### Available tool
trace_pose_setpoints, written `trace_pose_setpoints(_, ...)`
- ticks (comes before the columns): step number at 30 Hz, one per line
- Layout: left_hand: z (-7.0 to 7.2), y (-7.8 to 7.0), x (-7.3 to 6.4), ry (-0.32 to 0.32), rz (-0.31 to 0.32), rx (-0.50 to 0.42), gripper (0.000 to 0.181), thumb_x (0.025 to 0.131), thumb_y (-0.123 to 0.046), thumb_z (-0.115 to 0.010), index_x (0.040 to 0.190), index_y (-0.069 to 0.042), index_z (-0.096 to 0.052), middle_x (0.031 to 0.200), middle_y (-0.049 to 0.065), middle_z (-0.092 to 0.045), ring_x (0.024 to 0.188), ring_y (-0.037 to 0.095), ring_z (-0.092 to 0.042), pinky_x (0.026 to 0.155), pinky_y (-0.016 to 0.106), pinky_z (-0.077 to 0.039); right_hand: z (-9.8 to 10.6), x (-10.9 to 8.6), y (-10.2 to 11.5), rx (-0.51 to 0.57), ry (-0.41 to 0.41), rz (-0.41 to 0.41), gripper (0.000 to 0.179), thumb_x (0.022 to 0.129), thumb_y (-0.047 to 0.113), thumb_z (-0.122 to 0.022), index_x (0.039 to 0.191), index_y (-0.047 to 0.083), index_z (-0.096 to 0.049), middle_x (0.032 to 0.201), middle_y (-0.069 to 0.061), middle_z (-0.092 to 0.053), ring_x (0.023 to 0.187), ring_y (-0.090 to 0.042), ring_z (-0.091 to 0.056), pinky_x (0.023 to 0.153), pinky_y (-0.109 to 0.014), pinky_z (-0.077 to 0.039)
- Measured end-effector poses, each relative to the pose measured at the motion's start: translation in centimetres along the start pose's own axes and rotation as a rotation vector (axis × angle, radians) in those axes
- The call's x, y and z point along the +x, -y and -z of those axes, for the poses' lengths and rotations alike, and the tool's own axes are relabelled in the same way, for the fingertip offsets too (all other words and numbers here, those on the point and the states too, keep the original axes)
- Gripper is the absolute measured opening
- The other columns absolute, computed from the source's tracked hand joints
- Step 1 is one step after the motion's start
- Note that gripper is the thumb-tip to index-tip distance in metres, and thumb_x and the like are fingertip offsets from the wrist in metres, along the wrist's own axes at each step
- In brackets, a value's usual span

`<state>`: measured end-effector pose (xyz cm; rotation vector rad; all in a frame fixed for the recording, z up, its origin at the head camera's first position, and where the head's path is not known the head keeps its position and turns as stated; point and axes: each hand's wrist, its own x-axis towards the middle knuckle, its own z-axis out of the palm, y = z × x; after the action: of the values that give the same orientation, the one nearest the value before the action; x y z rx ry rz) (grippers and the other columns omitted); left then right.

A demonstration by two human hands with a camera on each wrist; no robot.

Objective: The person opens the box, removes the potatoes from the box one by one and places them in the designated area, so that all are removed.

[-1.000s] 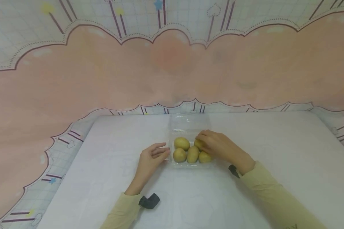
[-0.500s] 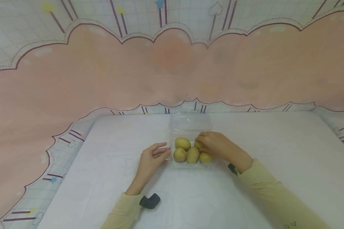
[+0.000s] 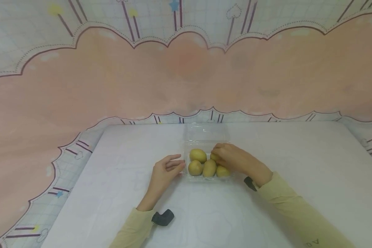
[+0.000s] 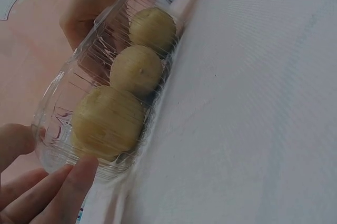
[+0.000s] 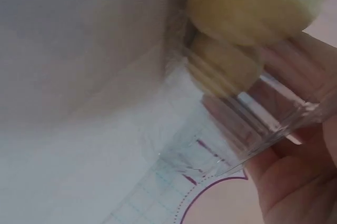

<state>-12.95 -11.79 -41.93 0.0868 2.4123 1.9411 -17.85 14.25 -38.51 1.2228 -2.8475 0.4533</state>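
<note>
A clear plastic clamshell box [image 3: 204,179] stands in the middle of the table, its lid [image 3: 206,131] laid back toward the wall. Several yellow lemons [image 3: 198,156] sit inside in two rows. My right hand [image 3: 237,159] reaches in from the right, fingers curled on the back-right lemon [image 3: 213,156], which is mostly hidden. In the right wrist view the right fingers [image 5: 295,69] show behind the box's wall. At the box's left side my left hand [image 3: 163,174] touches it with loosely extended fingers. The left wrist view puts its fingertips [image 4: 84,171] against the clear end wall.
A white tabletop [image 3: 136,144] lies under the box. Behind and to the left hangs a peach and white patterned cloth [image 3: 142,82]. Each sleeve cuff carries a dark wrist camera mount [image 3: 163,217].
The head view shifts slightly. Both hands stay almost in place, the right fingers still on the back-right lemon and the left hand at the box's side.
</note>
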Motion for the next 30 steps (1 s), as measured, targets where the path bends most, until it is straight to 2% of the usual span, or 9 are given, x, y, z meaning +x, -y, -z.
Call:
trace_pose_setpoints(15, -0.2, 0.0, -0.1, 0.011, -0.034, -0.008, 0.042, 0.09, -0.01, -0.073, 0.127, 0.004, -0.061, 0.11, 0.022, -0.072, 0.098, 0.031, -0.073, 0.074, 0.031, -0.064, -0.1, -0.9, -0.6, 0.026, -0.064, 0.044, 0.019, 0.086, -0.001, -0.073, 0.104, 0.0, -0.072, 0.106, -0.012, -0.071, 0.101, -0.026, -0.067, 0.09, -0.037, -0.06)
trace_pose_setpoints(24, -0.1, -0.1, -0.1, 0.008, -0.046, 0.025, 0.04, 0.089, -0.005, -0.072, 0.127, 0.005, -0.061, 0.11, 0.022, -0.072, 0.096, 0.032, -0.073, 0.072, 0.025, -0.063, 1.3, -1.6, -0.1, 0.068, -0.129, 0.048, 0.025, 0.087, 0.009, -0.076, 0.11, 0.003, -0.071, 0.114, -0.011, -0.07, 0.107, -0.025, -0.066, 0.094, -0.037, -0.059)
trace_pose_setpoints(30, 0.0, -0.3, -0.2, 0.017, -0.049, 0.034, 0.041, 0.089, -0.004, -0.071, 0.127, 0.005, -0.061, 0.111, 0.023, -0.072, 0.099, 0.033, -0.073, 0.074, 0.025, -0.063, 2.2, -2.1, -0.1, 0.061, -0.169, 0.056, 0.026, 0.085, 0.004, -0.076, 0.111, 0.004, -0.072, 0.114, -0.01, -0.07, 0.107, -0.024, -0.066, 0.092, -0.035, -0.059)
